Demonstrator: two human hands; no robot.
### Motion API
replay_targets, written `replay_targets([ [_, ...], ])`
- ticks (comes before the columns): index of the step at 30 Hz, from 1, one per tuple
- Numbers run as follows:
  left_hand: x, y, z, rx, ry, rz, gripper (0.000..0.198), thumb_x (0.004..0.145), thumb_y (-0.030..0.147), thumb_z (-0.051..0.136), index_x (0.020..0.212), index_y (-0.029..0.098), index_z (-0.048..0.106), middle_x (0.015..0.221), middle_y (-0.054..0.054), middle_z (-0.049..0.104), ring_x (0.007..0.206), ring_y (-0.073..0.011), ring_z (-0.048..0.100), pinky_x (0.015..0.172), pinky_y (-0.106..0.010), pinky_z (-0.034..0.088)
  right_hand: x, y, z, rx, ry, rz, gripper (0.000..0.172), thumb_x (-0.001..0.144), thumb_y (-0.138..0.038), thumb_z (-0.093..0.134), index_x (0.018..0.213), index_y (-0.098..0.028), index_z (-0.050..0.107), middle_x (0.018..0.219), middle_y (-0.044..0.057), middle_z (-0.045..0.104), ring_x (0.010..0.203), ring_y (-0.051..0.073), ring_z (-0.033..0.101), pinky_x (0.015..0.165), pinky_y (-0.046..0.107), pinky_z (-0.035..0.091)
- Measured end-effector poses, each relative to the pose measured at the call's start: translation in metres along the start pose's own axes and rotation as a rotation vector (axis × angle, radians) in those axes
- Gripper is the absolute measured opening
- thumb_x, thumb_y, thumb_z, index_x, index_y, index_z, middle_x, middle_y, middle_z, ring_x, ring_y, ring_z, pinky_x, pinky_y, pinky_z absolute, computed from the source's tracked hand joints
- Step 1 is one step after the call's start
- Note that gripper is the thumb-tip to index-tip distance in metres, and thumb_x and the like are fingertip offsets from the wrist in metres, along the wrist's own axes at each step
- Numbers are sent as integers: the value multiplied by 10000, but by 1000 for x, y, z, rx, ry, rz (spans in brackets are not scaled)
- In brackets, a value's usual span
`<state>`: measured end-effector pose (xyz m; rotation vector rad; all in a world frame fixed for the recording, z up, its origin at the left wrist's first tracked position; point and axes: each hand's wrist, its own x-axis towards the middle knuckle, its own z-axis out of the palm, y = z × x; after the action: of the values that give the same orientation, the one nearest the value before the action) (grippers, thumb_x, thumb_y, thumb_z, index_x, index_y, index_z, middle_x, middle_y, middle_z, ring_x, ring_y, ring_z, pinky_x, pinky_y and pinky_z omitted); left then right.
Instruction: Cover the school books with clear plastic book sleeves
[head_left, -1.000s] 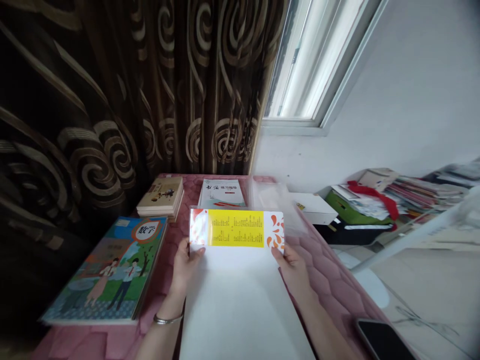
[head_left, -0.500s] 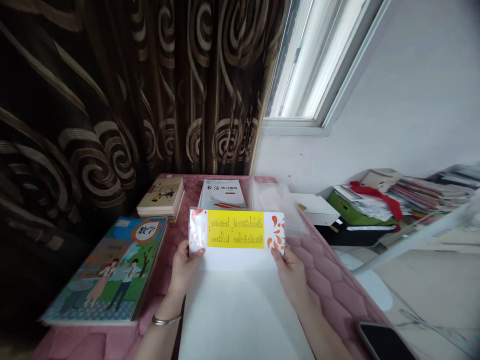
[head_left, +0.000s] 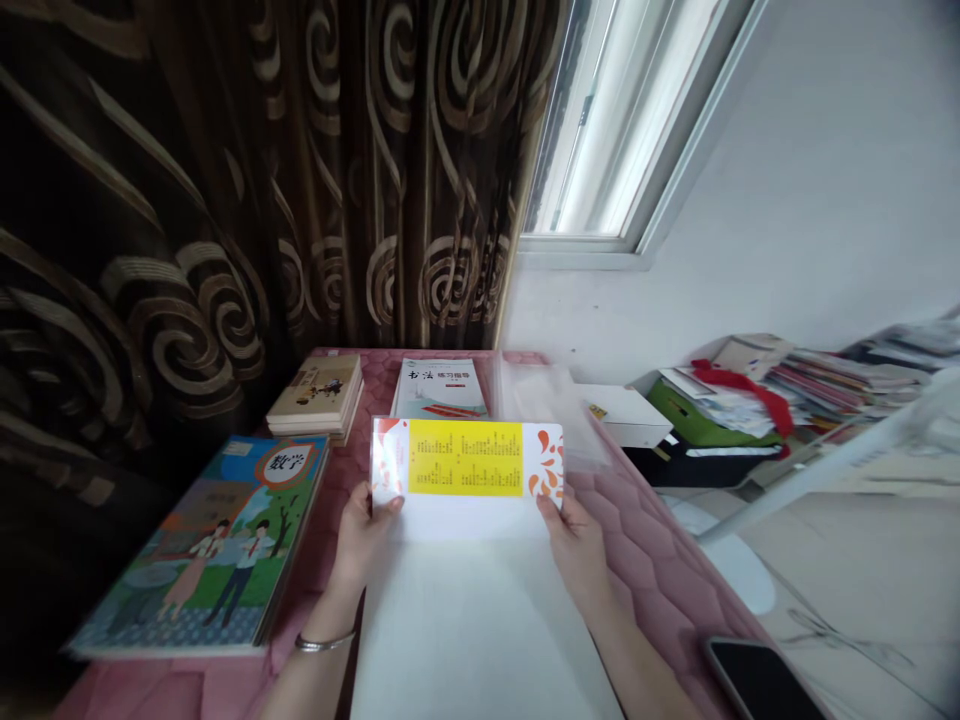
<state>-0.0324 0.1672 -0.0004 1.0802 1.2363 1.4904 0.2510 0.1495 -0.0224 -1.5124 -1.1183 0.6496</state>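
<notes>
Both hands hold a white printed sheet (head_left: 465,458), with a yellow panel of small dark text and orange petal shapes at its ends; I cannot tell if it is a booklet or a folded cover. My left hand (head_left: 364,535) pinches its lower left corner, thumb on top. At the lower right corner, the thumb and fingers of my right hand (head_left: 576,545) close on it in the same way. Under the hands lies a large plain white surface (head_left: 480,630), reaching towards me. Just behind the sheet is a white book (head_left: 442,388) with black and red lettering.
To the left, a stack of colourful textbooks (head_left: 217,550) lies on the pink quilted cloth (head_left: 660,570), with small beige books (head_left: 315,395) behind. Clear plastic sheets (head_left: 540,400) and a white box (head_left: 626,415) are at the back right. A phone (head_left: 757,680) lies near the right edge.
The view has shifted slightly, so everything sits a little further left. Both hands keep their hold on the sheet, which stays in nearly the same pose.
</notes>
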Motion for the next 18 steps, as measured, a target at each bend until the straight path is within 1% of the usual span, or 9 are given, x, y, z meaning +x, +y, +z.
replay_targets([
  [4, -2, 4, 1, 4, -8, 0, 342, 609, 375, 787, 832, 178, 618, 794, -30, 719, 724, -183, 651, 664, -266, 492, 1, 1, 1, 52, -16, 44, 512, 756, -649, 604, 902, -171, 714, 836, 67, 729, 746, 243, 648, 614, 296, 525],
  [7, -2, 5, 1, 10, 10, 27, 336, 585, 370, 801, 796, 185, 616, 793, -33, 717, 746, -188, 651, 679, -267, 494, 2, 2, 1, 73, -15, 42, 471, 752, -643, 614, 885, -201, 711, 886, 72, 737, 780, 259, 654, 637, 316, 532],
  [9, -2, 5, 0, 16, 21, 39, 317, 596, 372, 796, 777, 187, 612, 782, -30, 714, 745, -188, 649, 673, -265, 494, 3, 2, 1, 84, -22, 37, 469, 752, -640, 613, 888, -201, 705, 900, 72, 737, 787, 262, 656, 642, 318, 531],
  [14, 0, 1, -3, 31, 3, 25, 304, 615, 378, 786, 767, 172, 622, 724, -22, 710, 682, -179, 642, 623, -255, 482, 2, -1, 0, 73, -17, 25, 511, 731, -664, 609, 834, -170, 687, 814, 54, 720, 731, 248, 644, 602, 293, 502],
  [18, 2, -2, -4, 48, 2, 1, 310, 618, 375, 789, 782, 160, 638, 773, -44, 733, 678, -175, 644, 623, -252, 479, 0, -4, -1, 50, -22, 51, 522, 741, -660, 601, 867, -161, 692, 801, 52, 712, 773, 256, 646, 619, 285, 504],
])
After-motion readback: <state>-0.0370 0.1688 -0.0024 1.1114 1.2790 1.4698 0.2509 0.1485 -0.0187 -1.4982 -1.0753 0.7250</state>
